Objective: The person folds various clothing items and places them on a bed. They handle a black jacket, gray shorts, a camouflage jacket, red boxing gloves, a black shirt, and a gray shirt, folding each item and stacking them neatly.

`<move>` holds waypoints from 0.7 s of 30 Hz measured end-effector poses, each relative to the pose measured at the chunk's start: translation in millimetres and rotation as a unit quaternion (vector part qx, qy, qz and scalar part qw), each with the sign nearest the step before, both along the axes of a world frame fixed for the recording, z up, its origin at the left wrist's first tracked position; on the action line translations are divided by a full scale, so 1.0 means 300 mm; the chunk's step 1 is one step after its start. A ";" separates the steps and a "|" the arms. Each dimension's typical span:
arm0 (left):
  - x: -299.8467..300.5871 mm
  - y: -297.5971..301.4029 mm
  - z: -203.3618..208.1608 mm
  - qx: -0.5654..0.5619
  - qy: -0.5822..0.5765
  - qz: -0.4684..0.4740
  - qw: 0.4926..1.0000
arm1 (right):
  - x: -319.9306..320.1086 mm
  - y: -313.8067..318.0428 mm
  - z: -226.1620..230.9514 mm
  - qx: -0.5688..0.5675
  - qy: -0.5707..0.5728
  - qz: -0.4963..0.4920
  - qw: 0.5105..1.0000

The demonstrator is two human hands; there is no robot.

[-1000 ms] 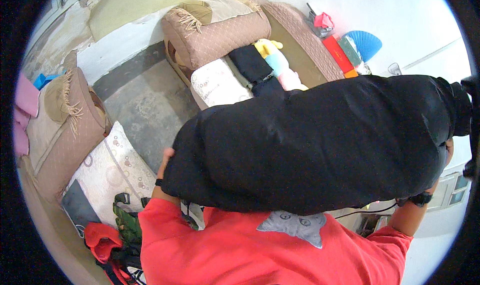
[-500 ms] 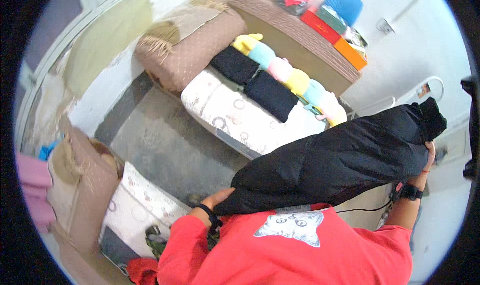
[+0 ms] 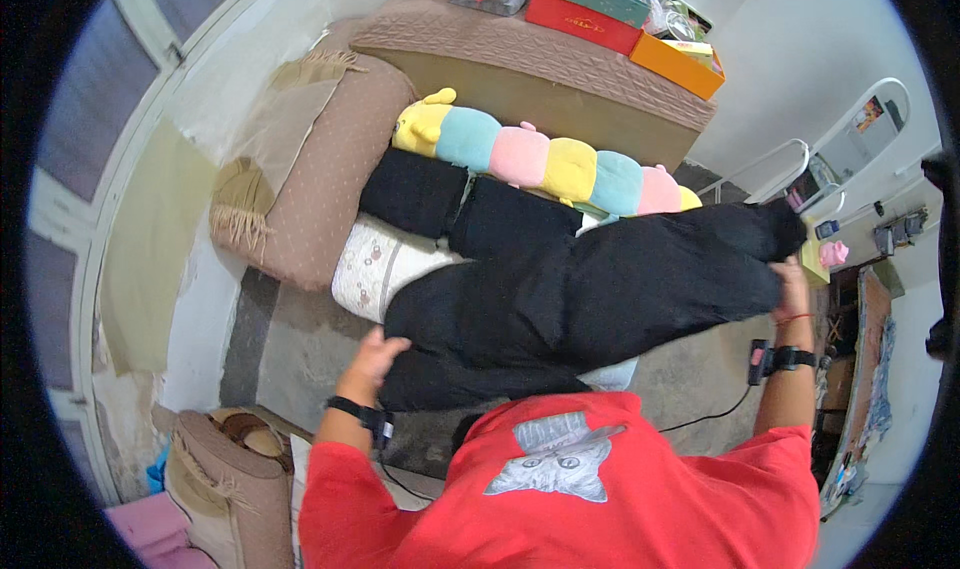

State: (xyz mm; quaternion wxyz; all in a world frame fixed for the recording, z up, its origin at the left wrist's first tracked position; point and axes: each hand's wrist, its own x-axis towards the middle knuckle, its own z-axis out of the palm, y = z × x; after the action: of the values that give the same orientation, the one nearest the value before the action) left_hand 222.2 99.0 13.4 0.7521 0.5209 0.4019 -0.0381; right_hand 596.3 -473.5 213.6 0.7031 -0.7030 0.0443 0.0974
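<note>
A large black garment, apparently a pair of trousers, is stretched out sideways in front of my red shirt. At its left end my left hand is closed on the edge, thumb on top. My right hand grips the far right end, its fingers partly hidden behind the cloth. Beyond the trousers, two folded black cloth pieces lie side by side on the white patterned sofa seat. The held trousers hang over part of the seat and cover the nearer corner of the right folded piece.
A long plush caterpillar cushion in pastel segments lies along the sofa back. The brown sofa arm rises at left. Boxes, one orange, stand on the sofa's back ledge. A white-framed mirror stands at right; a second sofa is at lower left.
My view has turned toward the sofa. The trousers, earlier slanting up to the right in a narrower bundle, are now spread wider and more level, with my hands still at both ends.
</note>
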 end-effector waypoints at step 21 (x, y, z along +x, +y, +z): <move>1.500 1.175 -0.141 0.351 -0.008 -0.071 0.934 | 0.740 1.018 -0.986 0.165 0.088 -0.213 0.959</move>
State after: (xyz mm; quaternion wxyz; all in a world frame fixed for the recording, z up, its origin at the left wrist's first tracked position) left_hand 672.1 451.6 -28.9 0.5200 0.7789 0.3460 0.0559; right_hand 818.2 -168.3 -82.3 0.8068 -0.5405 0.2383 0.0126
